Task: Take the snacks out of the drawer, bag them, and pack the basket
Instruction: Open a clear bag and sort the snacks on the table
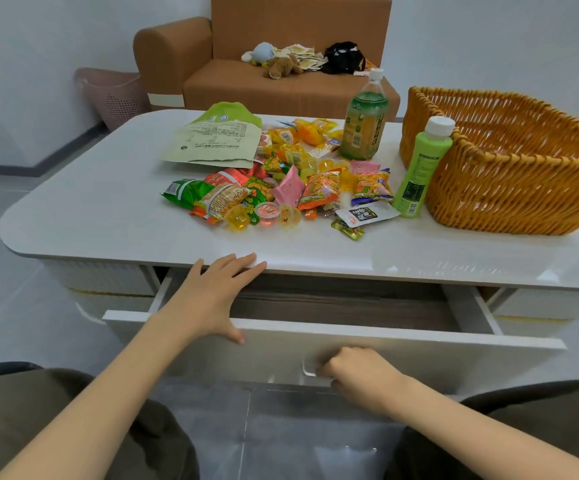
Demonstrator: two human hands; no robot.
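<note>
- The drawer (419,355) stands pulled out toward the seated person. Its long axis runs left to right, parallel to the near edge of the worktop (90,202). It has a white front panel, white side walls and a dark wood-grain floor.
- The left hand (211,296) lies palm down across the drawer's left end. Its grip is wide, with straight fingers reaching the worktop's edge and the thumb at the top of the front panel.
- The right hand (353,372) is low on the panel's face, its grip curled round the small handle (308,370).
- The snacks (281,188) lie heaped mid-worktop: bright foil packets, jelly cups and wrapped sweets, pointing every way. A flat green-and-cream paper bag (218,140) overlaps the heap's far left side.
- A wicker basket (488,188) sits at the right end, its long side angled away to the right. A pale green bottle (423,168) stands upright against its near corner — a larger tea bottle (364,123) stands behind the heap.
- Bare white surface shows left of the snacks and along the front edge.
- Beyond are a brown sofa (281,88) with soft toys (281,65) and a pink bin (114,98).
</note>
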